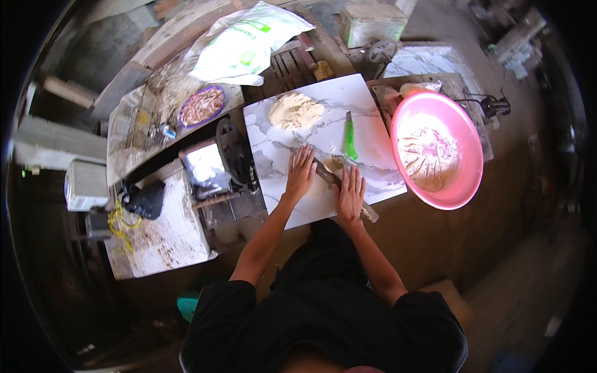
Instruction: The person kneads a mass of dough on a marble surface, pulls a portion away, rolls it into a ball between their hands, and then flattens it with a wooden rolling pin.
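One rolling pin (328, 174) beneath spread right hand (350, 194), far end at spread left hand (301, 171).

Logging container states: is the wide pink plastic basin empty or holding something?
Partly filled: pale, flour-like material lies in the pink basin, whose upper wall shows bare. Cannot tell the depth.

On the board (264, 146), dough (296, 112) lies far left, a knife (350, 138) to its right, a rolling pin (326, 174) near; right of the board, a basin (474, 155) holds flour (429, 152).
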Available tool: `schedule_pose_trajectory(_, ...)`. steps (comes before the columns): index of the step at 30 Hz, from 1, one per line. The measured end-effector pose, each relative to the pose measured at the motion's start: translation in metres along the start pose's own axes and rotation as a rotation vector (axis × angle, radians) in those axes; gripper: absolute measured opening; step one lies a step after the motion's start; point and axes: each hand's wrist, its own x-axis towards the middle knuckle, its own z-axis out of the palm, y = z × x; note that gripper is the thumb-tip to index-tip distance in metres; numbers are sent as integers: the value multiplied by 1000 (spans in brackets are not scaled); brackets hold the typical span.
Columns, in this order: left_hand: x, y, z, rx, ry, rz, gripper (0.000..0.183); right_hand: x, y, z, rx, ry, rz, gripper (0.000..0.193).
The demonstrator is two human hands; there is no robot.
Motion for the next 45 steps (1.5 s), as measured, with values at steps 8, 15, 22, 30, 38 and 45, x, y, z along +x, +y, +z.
schedule_pose_trajectory(8, -11, 12, 3, -53, 163, -161, 46, 60, 32, 2, 184, -159, 4, 32)
schedule_pose_trajectory(15, -42, 13, 8, -89, 287, -264, 40, 107, 36, 0, 117, -322, 191, 33)
schedule_pose_trajectory(22, -53, 11, 30, -160, 273, -305, 37, 85, 6, 8, 177, -297, 113, 63)
schedule_pose_trajectory(30, -41, 38, 36, -239, 213, -293, 37, 68, 26, 27, 420, -290, 103, 70)
schedule_pose_trajectory(38, -9, 29, 33, -50, 187, -361, 47, 68, 39, -16, 326, -312, 50, 56)
schedule_pose_trajectory(45, 8, 36, 48, 70, 217, -392, 51, 68, 39, -26, 403, -290, -116, 57)
